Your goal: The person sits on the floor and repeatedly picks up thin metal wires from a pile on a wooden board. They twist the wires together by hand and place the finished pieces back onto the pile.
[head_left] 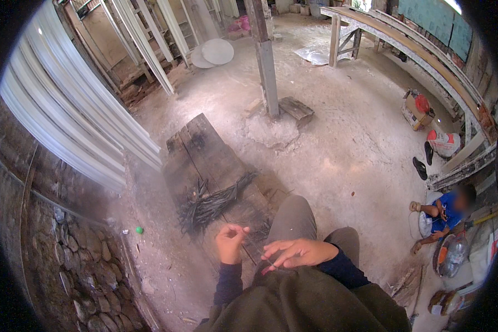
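My left hand [231, 243] is closed in a pinch above the wooden boards, thumb and fingertips together. A thin strand [254, 247], faint against the wood, runs from it toward my right hand [299, 253]. That hand lies across my lap, palm down, fingers bent and slightly apart, with the strand's end by its thumb and fingertips. Just beyond my left hand, a loose bundle of dark, narrow strips [213, 207] lies across the worn boards [196, 146]. My knees show beside the boards.
Pale corrugated sheets [77, 110] lean at the left, above a pile of stones [88, 265]. A post [265, 72] stands ahead, with a long bench [409, 44] at the far right. At right, a person in blue [448, 213] sits near a plastic bottle [455, 257] and black sandals [423, 163].
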